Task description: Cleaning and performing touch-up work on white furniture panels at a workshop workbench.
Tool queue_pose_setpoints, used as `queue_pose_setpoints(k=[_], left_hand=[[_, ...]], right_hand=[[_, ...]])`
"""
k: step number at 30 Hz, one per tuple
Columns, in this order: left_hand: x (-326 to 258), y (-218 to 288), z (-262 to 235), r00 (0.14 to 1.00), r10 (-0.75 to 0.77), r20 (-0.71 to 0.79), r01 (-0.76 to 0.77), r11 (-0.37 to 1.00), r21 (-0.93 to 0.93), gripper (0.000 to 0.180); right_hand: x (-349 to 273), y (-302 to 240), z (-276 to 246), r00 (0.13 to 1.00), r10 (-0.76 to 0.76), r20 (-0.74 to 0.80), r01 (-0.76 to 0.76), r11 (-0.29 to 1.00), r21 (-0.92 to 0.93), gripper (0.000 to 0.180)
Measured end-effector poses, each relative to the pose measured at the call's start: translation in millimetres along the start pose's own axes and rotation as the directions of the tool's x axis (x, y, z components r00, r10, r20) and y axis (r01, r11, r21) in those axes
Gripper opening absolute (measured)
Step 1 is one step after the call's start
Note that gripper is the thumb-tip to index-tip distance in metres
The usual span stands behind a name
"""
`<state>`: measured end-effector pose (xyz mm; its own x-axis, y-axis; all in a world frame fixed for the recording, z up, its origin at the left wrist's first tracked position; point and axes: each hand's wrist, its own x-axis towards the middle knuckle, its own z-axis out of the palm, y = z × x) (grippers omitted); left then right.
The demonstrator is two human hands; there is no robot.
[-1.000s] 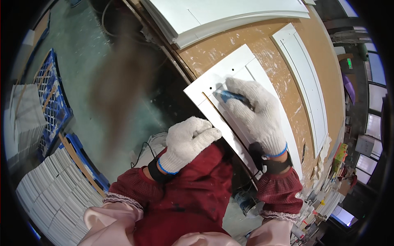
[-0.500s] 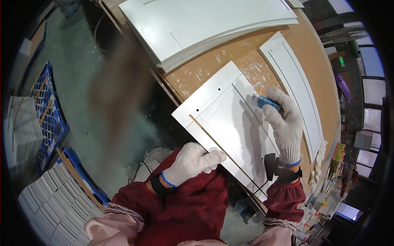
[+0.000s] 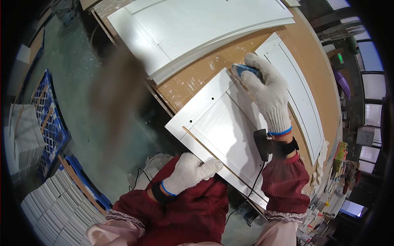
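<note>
A white cabinet-door panel (image 3: 223, 129) with a recessed middle and small dark holes lies at a slant across the table's near edge. My left hand (image 3: 191, 174), in a white knit glove, grips its near edge, thumb on top and fingers partly hidden below. My right hand (image 3: 269, 90), gloved likewise, is closed around a small blue block (image 3: 248, 71), which looks like a sanding block. The block is at the panel's far edge; its underside is hidden, so I cannot tell whether it touches. My forearm's shadow falls on the panel.
A stack of white panels (image 3: 172, 37) stands on the brown tabletop (image 3: 197, 78) at the back. A narrow white panel (image 3: 297, 94) lies to the right. On the left, more stacked panels (image 3: 57, 203) rest near a blue plastic pallet (image 3: 55, 127). A brown blur (image 3: 119, 82) hides part of the floor.
My right hand has moved away from me with the blue block, to the panel's far edge. My left hand keeps its grip; the panel sits slightly lower in view.
</note>
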<state>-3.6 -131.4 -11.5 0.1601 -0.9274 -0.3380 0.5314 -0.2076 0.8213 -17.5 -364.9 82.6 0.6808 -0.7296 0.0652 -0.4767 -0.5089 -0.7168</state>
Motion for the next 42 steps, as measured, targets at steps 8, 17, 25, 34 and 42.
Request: queue_pose_setpoints(k=[8, 17, 25, 34, 42], left_hand=[[0.3, -7.1, -0.8, 0.999, -0.021, -0.034, 0.019, 0.997, -0.07, 0.016], [0.1, -5.0, -1.4, 0.995, -0.051, -0.084, 0.056, 0.997, 0.049, 0.031], [-0.5, 1.2, -3.4, 0.994, -0.075, -0.075, 0.084, 0.99, 0.118, 0.033], [-1.2, -0.2, -3.1, 0.993, -0.09, -0.08, 0.101, 0.985, 0.137, 0.032], [-0.8, 1.7, -3.6, 0.992, -0.105, -0.07, 0.114, 0.983, 0.143, 0.031]], right_hand=[[2.6, 8.5, -3.1, 0.998, -0.029, 0.051, 0.035, 0.991, -0.128, 0.035], [10.1, 13.8, 7.4, 0.985, -0.173, -0.001, 0.172, 0.979, -0.109, 0.032], [10.5, 8.4, -6.4, 0.994, -0.01, 0.107, 0.016, 0.998, -0.056, 0.034], [11.2, 16.7, -5.5, 0.983, -0.147, 0.114, 0.159, 0.982, -0.104, 0.033], [20.2, 16.0, 5.4, 0.966, -0.235, 0.105, 0.242, 0.968, -0.064, 0.031]])
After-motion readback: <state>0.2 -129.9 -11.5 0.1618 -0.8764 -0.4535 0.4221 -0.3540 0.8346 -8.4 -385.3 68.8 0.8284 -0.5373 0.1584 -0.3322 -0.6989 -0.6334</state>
